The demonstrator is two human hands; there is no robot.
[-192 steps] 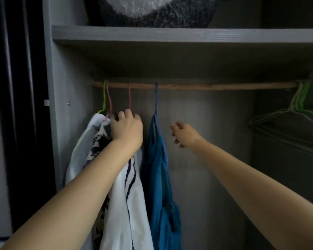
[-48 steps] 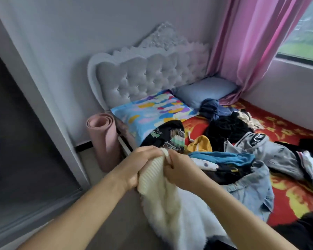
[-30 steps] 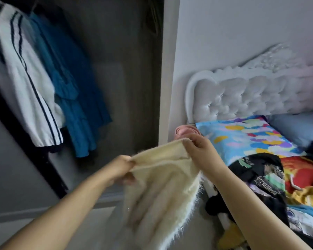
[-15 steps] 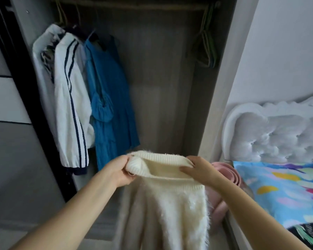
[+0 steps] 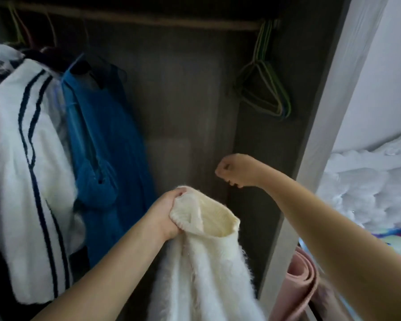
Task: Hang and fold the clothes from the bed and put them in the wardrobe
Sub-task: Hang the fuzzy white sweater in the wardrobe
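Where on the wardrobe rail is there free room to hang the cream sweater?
Free stretch: the middle of the rail, between the blue dress and the bunch of empty hangers at the right end. Crowded: the left end, where the white striped jacket and the dress hang close together. The left hand grips the cream sweater.

A pale wall [image 5: 380, 84] is catching daylight at two o'clock, a tufted white headboard [image 5: 368, 188] standing below it

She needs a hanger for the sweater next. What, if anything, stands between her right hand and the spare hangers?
Nothing visible: the right hand is raised in open space below the empty hangers on the rail.
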